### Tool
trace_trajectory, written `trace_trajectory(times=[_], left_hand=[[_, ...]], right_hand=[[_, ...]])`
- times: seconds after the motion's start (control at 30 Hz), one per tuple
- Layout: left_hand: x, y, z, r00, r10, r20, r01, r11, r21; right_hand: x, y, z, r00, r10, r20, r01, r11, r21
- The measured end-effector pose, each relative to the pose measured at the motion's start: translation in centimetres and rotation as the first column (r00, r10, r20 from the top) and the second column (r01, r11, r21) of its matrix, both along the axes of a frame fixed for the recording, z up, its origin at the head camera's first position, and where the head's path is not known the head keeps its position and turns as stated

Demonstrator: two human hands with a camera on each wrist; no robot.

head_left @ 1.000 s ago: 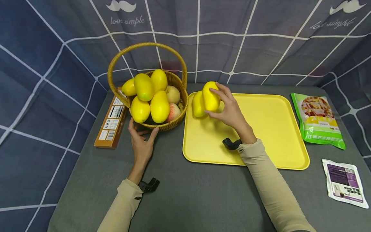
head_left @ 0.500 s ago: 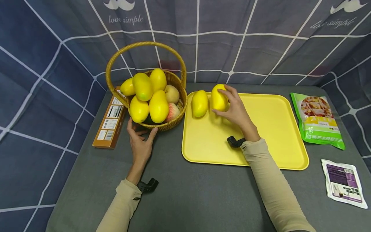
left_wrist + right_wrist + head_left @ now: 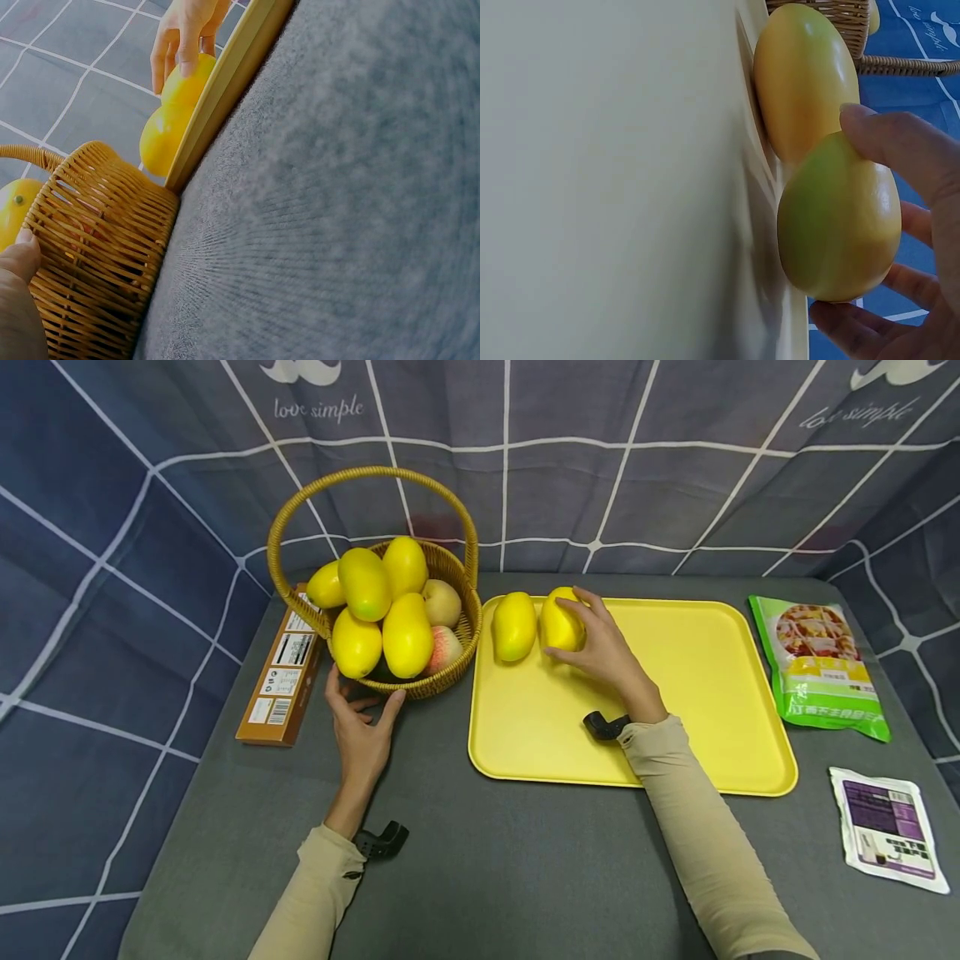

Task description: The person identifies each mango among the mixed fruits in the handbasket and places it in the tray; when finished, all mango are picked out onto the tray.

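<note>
My right hand [image 3: 609, 652] pinches a yellow mango [image 3: 840, 221] between thumb and fingers, low over the back left of the yellow tray [image 3: 562, 727]. Beside it, to the left, a second mango [image 3: 514, 627] lies on the tray. At the front of a wicker basket [image 3: 450, 678], my left hand [image 3: 362, 739] grips its side; the thumb [image 3: 22, 255] rests at the rim in the left wrist view, while the other fingers are partly hidden there. Several mangoes [image 3: 408, 635] are heaped in the basket, along with a pinkish peach [image 3: 446, 649] and a pale round fruit [image 3: 442, 603].
A brown box [image 3: 281, 681] lies left of the basket, partly behind it. Right of the tray are a green food packet [image 3: 821, 668] and a white and purple pouch [image 3: 888, 828]. A checked curtain [image 3: 562, 493] hangs behind the grey table [image 3: 480, 868].
My right hand has moved right and lowered its mango toward the tray, away from the mango on the left. The left hand has stayed at the basket.
</note>
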State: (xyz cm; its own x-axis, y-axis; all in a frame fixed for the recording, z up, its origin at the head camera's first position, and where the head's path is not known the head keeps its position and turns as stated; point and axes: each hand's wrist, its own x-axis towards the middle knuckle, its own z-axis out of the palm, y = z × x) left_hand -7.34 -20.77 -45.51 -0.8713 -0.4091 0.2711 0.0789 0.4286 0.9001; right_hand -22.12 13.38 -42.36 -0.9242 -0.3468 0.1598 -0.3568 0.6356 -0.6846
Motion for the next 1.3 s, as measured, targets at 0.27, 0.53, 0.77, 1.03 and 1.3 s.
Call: trace_trajectory(times=[0.27, 0.53, 0.77, 1.03, 1.3], left_hand=[[0.0, 0.0, 0.0, 1.0, -0.001, -0.001, 0.001, 1.0, 0.002], [0.1, 0.0, 0.0, 1.0, -0.001, 0.008, 0.001, 1.0, 0.001], [0.0, -0.1, 0.0, 1.0, -0.004, 0.004, 0.004, 1.0, 0.004], [0.4, 0.5, 1.3, 1.0, -0.015, 0.004, 0.015, 0.999, 0.032], [0.6, 0.9, 2.1, 1.0, -0.013, 0.008, 0.013, 1.0, 0.022]], right_hand=[[0.1, -0.2, -0.1, 1.0, -0.005, 0.029, 0.005, 1.0, 0.02], [0.2, -0.2, -0.2, 1.0, -0.006, 0.026, 0.005, 0.999, 0.039], [0.2, -0.1, -0.5, 1.0, 0.021, 0.012, -0.022, 0.994, 0.104], [0.4, -0.3, -0.5, 0.999, 0.035, 0.0, -0.035, 0.994, 0.107], [0.5, -0.4, -0.3, 0.999, 0.041, -0.011, -0.04, 0.994, 0.107]])
